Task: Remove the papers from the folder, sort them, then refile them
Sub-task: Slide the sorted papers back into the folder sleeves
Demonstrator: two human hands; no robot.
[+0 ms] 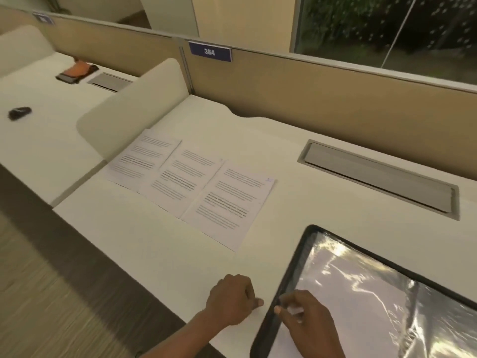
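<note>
Hands: right hand pinches folder rim, left hand curled, empty | risk: slick folder might slip, bump papers

Three printed sheets are laid flat, side by side in a slanting row, left of centre on the desk, with adjoining edges slightly overlapped. A black-edged folder with a clear, glare-streaked cover is laid flat at lower right; a white sheet is seen inside

An office: a white table with tan partition, seat-number plate on it, cable hatch below.
</note>
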